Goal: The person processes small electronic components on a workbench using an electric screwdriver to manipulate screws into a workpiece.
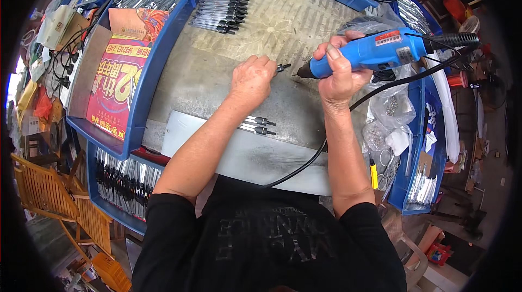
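Note:
My left hand [253, 79] is closed on a thin rod, mostly hidden in the fingers; its black end [283, 67] sticks out to the right. My right hand [341, 72] is wrapped round a blue electric screwdriver [375, 51], whose black nose points left toward that black end with a small gap between. Below my left hand, a few slim silver rods with black ends [260, 124] lie at the edge of a pale board [217, 150]. Farther off, a row of similar rods [220, 12] lies side by side on the worn tabletop [190, 74].
A blue tray [138, 82] with cardboard and rods stands left, another full of rods [122, 186] below it. The screwdriver's black cord [353, 108] loops across the work area. Clear plastic bags [392, 107], a yellow-handled tool [373, 175] and another blue tray [414, 199] lie right.

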Available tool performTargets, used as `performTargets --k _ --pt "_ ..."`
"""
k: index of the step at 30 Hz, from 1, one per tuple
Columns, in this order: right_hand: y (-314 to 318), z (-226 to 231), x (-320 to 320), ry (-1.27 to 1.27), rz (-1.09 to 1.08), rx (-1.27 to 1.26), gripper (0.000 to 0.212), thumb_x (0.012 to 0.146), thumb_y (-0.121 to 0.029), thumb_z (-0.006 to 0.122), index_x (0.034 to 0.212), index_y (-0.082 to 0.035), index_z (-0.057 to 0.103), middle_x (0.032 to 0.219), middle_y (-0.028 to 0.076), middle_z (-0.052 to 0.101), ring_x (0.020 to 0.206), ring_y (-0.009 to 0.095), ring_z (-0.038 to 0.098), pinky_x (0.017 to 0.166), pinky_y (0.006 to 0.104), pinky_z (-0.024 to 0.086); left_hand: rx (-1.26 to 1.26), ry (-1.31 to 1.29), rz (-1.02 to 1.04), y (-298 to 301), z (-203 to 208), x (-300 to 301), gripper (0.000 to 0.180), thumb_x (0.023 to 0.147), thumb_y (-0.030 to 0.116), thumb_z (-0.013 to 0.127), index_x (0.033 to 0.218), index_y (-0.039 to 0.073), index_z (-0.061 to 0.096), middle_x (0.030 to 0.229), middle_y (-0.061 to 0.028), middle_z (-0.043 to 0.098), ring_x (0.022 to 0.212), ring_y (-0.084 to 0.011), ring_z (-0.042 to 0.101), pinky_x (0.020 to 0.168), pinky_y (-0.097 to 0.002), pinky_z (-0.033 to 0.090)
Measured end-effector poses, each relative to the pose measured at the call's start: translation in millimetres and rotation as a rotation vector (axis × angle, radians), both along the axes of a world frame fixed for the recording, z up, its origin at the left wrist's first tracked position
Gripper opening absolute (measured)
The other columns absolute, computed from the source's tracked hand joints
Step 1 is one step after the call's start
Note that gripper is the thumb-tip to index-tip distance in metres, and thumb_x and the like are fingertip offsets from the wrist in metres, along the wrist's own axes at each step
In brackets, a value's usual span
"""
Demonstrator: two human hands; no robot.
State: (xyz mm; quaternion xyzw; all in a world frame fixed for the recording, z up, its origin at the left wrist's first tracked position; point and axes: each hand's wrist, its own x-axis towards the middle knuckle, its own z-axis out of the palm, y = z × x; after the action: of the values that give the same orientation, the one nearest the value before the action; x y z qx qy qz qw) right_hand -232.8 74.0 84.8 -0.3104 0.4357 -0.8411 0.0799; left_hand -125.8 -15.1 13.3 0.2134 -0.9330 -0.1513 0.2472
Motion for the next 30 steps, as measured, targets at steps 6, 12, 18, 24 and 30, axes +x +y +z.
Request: performTargets --k 6,12,18,24,30 --pt "-2.6 -2.4 -0.3 -0.006 0.009 0.007 0.040 0.064 -0.005 0.062 0.099 0.004 0.045 0.072 0.008 0.052 0.057 0.015 0.053 0.053 0.0278 0.047 -0.017 -0.015 -0.002 2.5 0.5 -1.4 0.007 0.063 0.001 0.054 0.068 0.006 0.055 0.074 -0.0062 0.055 0.075 -0.0252 0.054 0.062 -0.0366 0.047" --pt "-22.8 -4.6 -0.5 0.027 0.004 0.008 0.039 0.064 -0.005 0.061 0.098 0.004 0.044 0.071 0.009 0.051 0.054 0.016 0.053 0.052 0.0288 0.046 -0.002 -0.011 0.011 1.6 -1.6 -2.3 0.007 0.070 0.014 0.060 0.070 0.007 0.057 0.072 -0.0056 0.055 0.074 -0.0253 0.054 0.061 -0.0375 0.046" --pt "-37.5 -10.2 2.0 0.043 0.001 0.006 0.036 0.064 -0.006 0.060 0.096 0.005 0.045 0.070 0.011 0.051 0.052 0.019 0.054 0.050 0.0304 0.045 0.018 0.019 0.012 0.1 -0.8 -0.8 0.007 0.070 0.013 0.060 0.068 0.007 0.057 0.071 -0.0053 0.055 0.073 -0.0254 0.054 0.060 -0.0376 0.046" --pt "-37.2 -14.9 -0.4 0.056 -0.001 0.044 0.036 0.065 -0.006 0.060 0.095 0.005 0.046 0.070 0.011 0.051 0.052 0.019 0.054 0.051 0.0297 0.045 0.023 0.020 0.004 0.3 -2.8 -2.3 0.006 0.069 0.012 0.060 0.068 0.007 0.057 0.071 -0.0054 0.055 0.072 -0.0256 0.054 0.060 -0.0378 0.046" --pt "-38.7 -14.6 0.1 0.047 0.013 0.042 0.037 0.065 -0.007 0.060 0.096 0.005 0.045 0.069 0.011 0.051 0.052 0.019 0.054 0.051 0.0294 0.045 0.031 0.022 0.003 1.1 -1.3 -1.2 0.007 0.069 0.011 0.061 0.068 0.006 0.057 0.071 -0.0056 0.055 0.072 -0.0258 0.054 0.060 -0.0377 0.046"
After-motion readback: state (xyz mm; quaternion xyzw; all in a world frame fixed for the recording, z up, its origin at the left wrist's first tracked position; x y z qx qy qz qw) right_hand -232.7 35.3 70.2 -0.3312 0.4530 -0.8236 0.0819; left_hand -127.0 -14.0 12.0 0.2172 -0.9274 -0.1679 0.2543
